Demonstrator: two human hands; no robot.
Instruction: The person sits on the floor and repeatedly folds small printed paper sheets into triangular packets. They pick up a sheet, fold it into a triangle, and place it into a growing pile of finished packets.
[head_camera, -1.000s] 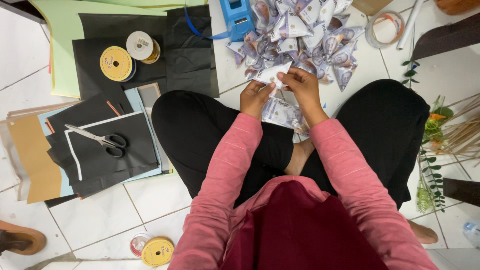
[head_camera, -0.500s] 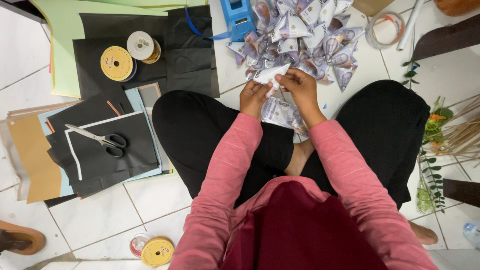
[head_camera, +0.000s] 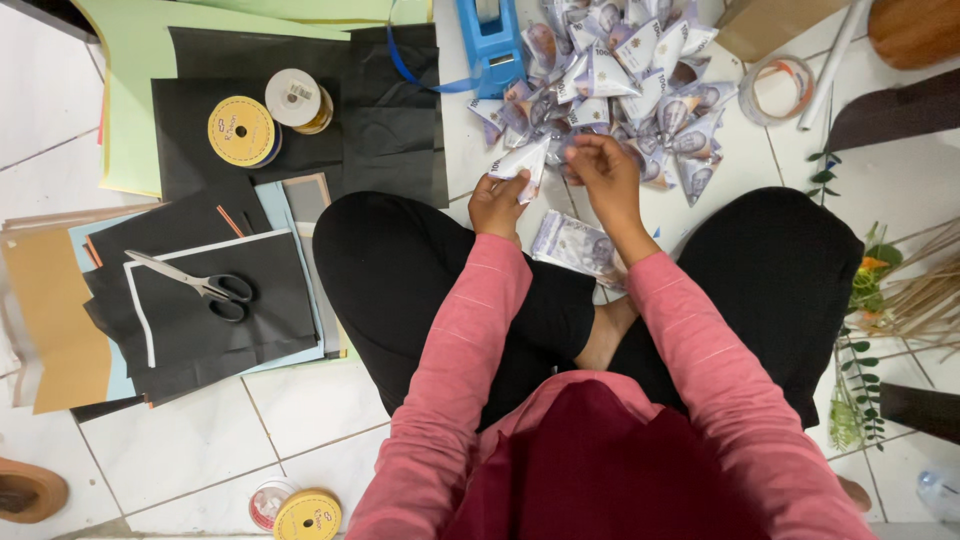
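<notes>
At the far left edge a brown shoe (head_camera: 28, 490) sat on the white tiled floor (head_camera: 200, 450). Just right of it lay a stack of tan, pale blue and black paper sheets (head_camera: 200, 310), and a pair of scissors (head_camera: 195, 288) rested on the top black sheet with its blades pointing left. Above that stack, a light green sheet (head_camera: 130, 90) lay under more black paper, which carried a yellow ribbon spool (head_camera: 243, 131) and a smaller white spool (head_camera: 297, 99) just beside it. Near the bottom edge another yellow spool (head_camera: 306, 516) stood on the tiles.

The person sat cross-legged in black trousers and pink sleeves. The left hand (head_camera: 497, 203) was curled, its thumb and fingertips pinching the lower end of a folded banknote cone (head_camera: 527, 160), which it held just above the floor in front of the knees. The right hand (head_camera: 606, 170) was just beside it, fingers bent and pressed together at the cone's upper right edge; whether they gripped the paper or only touched it could not be told. Flat banknotes (head_camera: 578, 245) lay on the floor under the right forearm.

Beyond the hands, a blue tape dispenser (head_camera: 490, 45) stood left of a heap of finished banknote cones (head_camera: 625, 85). Further right lay a clear tape roll (head_camera: 780, 88), then green leaves and dry stems (head_camera: 880, 300) at the right edge
</notes>
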